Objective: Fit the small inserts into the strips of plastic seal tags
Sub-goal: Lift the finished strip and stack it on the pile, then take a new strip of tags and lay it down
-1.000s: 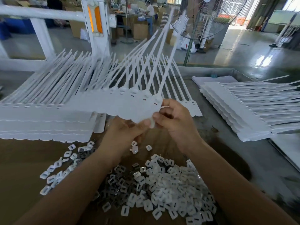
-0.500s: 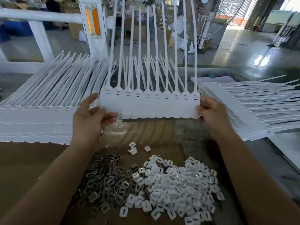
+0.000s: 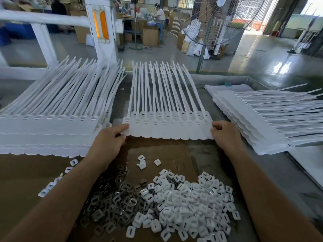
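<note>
Head view is showing the left hand (image 3: 108, 142) and right hand (image 3: 225, 135) pinching opposite ends of a tag strip (image 3: 167, 126), apparently lying flat on the table (image 3: 218, 151). White inserts (image 3: 188, 206) are lying heaped nearer, just below the strip.

Left forearm (image 3: 57, 198) and right forearm (image 3: 262, 189) are stretched forward. Tag strip (image 3: 167, 130) is pinched at its left end by left hand (image 3: 108, 142), at its right end by right hand (image 3: 225, 135), fingers curled.

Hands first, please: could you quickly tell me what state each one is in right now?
Left hand: pinching the left end of the strip of seal tags.
Right hand: pinching the same strip's right end.
</note>
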A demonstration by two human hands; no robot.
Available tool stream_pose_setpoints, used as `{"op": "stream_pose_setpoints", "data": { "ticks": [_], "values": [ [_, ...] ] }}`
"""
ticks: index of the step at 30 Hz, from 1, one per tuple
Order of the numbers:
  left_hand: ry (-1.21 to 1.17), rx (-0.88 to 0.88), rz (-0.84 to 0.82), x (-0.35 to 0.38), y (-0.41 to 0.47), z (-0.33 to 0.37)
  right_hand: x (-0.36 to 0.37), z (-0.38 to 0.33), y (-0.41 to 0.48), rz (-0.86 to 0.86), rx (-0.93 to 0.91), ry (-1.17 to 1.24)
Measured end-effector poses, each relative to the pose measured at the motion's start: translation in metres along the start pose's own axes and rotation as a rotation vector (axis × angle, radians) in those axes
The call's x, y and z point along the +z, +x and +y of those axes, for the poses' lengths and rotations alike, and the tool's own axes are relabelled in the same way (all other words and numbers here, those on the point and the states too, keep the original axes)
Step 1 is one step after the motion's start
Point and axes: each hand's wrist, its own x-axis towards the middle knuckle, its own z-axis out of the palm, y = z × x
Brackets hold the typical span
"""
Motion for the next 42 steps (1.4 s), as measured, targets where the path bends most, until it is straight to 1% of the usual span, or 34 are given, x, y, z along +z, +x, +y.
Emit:
{"op": "stream_pose_setpoints", "data": {
  "ticks": [4, 9, 13, 18, 23, 29, 33, 35, 37, 38, 39, 40, 42],
  "values": [
    [0.053, 0.025, -0.013, -0.001, 0.0, -0.003, -0.003, 0.003, 0.0, 0.003, 0.005, -0.036],
    [0.264, 0.122, -0.056, 0.003, -0.002, 0.004, -0.006, 0.003, 0.001, 0.009, -0.002, -0.125],
    [0.407, 0.139, -0.065, 0.002, -0.007, 0.007, -0.004, 0.0, 0.002, 0.008, -0.011, -0.16],
    [0.446, 0.234, -0.043, 0.003, -0.01, 0.011, -0.006, 0.003, 0.0, 0.018, -0.041, -0.226],
    [0.546, 0.27, -0.198, 0.0, -0.01, 0.007, -0.005, 0.003, -0.001, 0.025, -0.068, -0.251],
    [0.664, 0.288, -0.278, -0.002, -0.012, 0.007, -0.005, 0.003, 0.0, 0.027, -0.08, -0.323],
    [0.7, 0.292, -0.295, -0.001, -0.012, 0.008, -0.006, 0.005, 0.002, -0.032, -0.078, -0.405],
    [0.705, 0.288, -0.302, -0.001, -0.013, 0.009, -0.008, 0.003, 0.003, -0.01, -0.098, -0.387],
    [0.713, 0.282, -0.306, -0.002, -0.013, 0.009, -0.01, -0.007, -0.002, 0.034, -0.176, -0.276],
    [0.717, 0.28, -0.306, -0.002, -0.014, 0.009, -0.012, -0.014, -0.006, -0.006, -0.232, -0.198],
    [0.719, 0.278, -0.305, -0.002, -0.014, 0.009, -0.015, -0.022, -0.012, -0.112, -0.29, -0.118],
    [0.721, 0.278, -0.305, -0.002, -0.015, 0.009, -0.017, -0.031, -0.021, -0.263, -0.346, -0.076],
    [0.726, 0.278, -0.308, -0.002, -0.016, 0.009, -0.016, -0.047, -0.038, -0.552, -0.438, -0.12]
  ]
}}
